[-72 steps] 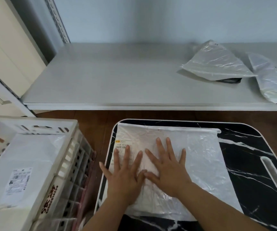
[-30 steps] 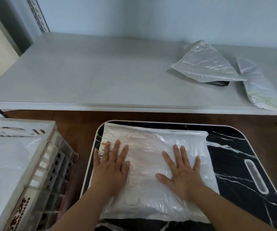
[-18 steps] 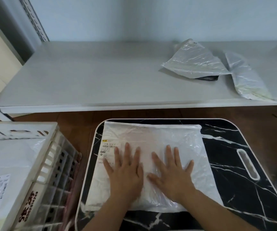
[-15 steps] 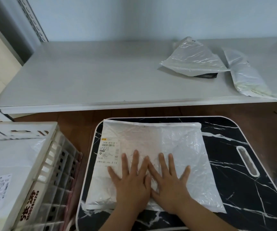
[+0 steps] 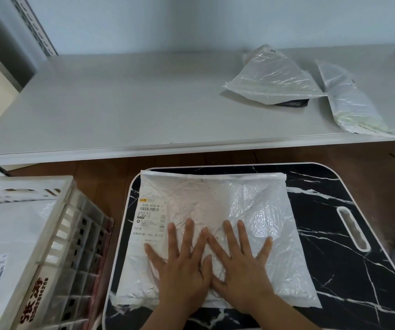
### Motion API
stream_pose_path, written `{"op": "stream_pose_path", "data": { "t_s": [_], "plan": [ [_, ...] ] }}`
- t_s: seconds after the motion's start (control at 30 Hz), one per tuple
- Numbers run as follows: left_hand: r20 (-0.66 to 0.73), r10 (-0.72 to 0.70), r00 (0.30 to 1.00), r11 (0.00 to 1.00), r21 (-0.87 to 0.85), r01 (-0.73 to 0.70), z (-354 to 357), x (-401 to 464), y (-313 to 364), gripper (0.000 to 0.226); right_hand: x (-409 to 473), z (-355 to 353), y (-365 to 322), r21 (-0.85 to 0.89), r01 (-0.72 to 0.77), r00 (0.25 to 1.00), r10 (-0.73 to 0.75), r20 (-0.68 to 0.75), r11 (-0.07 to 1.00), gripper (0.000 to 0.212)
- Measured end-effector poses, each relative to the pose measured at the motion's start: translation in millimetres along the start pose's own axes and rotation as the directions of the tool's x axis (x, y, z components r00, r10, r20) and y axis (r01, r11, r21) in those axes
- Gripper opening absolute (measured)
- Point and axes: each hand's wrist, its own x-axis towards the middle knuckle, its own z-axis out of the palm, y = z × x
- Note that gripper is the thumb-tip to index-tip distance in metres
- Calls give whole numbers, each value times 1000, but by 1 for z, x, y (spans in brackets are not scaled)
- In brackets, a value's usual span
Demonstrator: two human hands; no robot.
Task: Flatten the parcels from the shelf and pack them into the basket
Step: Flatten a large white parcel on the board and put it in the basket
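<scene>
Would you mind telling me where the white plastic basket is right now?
In the head view, the white plastic basket sits at the lower left, beside the black marble-patterned board, already holding a white labelled parcel.

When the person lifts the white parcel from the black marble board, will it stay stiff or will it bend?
The white parcel will probably bend and sag: its skin is thin, crinkled plastic. It looks light for its size, as it lies nearly flat under the left hand and right hand. The glossy film may slide easily on the smooth board.
</scene>
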Motion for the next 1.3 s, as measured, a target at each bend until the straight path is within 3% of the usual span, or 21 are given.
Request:
{"op": "stream_pose_path", "data": {
  "t_s": [0.17, 0.2, 0.3, 0.47, 0.53, 0.6, 0.67, 0.77, 0.87, 1.07, 1.2, 1.3],
  "plan": [
    [74, 25, 997, 1000, 11, -25, -2, 1, -4, 57, 2, -2, 16, 64, 28, 1000, -28, 6, 998, 75],
    [81, 39, 996, 999, 5, -40, -4, 2, -6, 58, 4, -5, 20, 84, -14, 1000, 16, -23, 996, 76],
    [140, 86, 986, 994, 58, -95, -18, 9, -23, 63, 8, -21, 31, 121, -263, 964, 254, 81, 957, 85],
    [210, -297, 932, 944, -82, 319, -51, 24, -48, 89, 16, -55, 43, 210, -573, 820, 553, 149, 792, 93],
    [175, -459, 871, 849, -202, 488, -70, 30, -51, 95, 21, -68, 44, 315, -654, 746, 655, 121, 687, 94],
    [173, -606, 776, 688, -375, 621, -86, 37, -56, 86, 26, -77, 44, 421, -680, 695, 711, 109, 600, 92],
    [250, -664, 705, 484, -575, 659, -99, 41, -63, 69, 30, -81, 46, 500, -682, 668, 733, 128, 533, 81],
    [339, -600, 725, 333, -717, 612, -115, 39, -73, 33, 28, -91, 43, 510, -648, 701, 704, 111, 565, 32],
    [358, -505, 786, 324, -765, 556, -131, 31, -82, 11, 24, -102, 35, 463, -592, 762, 646, 53, 660, 19],
    [254, -521, 815, 361, -800, 480, -177, -4, -115, 7, 21, -141, 2, 496, -471, 820, 570, -59, 729, 23],
    [128, -591, 797, 376, -829, 413, -213, -31, -152, 20, 22, -171, -49, 595, -313, 857, 491, -159, 740, 18],
    [30, -651, 758, 374, -857, 355, -245, -60, -190, 17, 29, -189, -96, 669, -161, 891, 398, -218, 725, 16]
  ]
}}
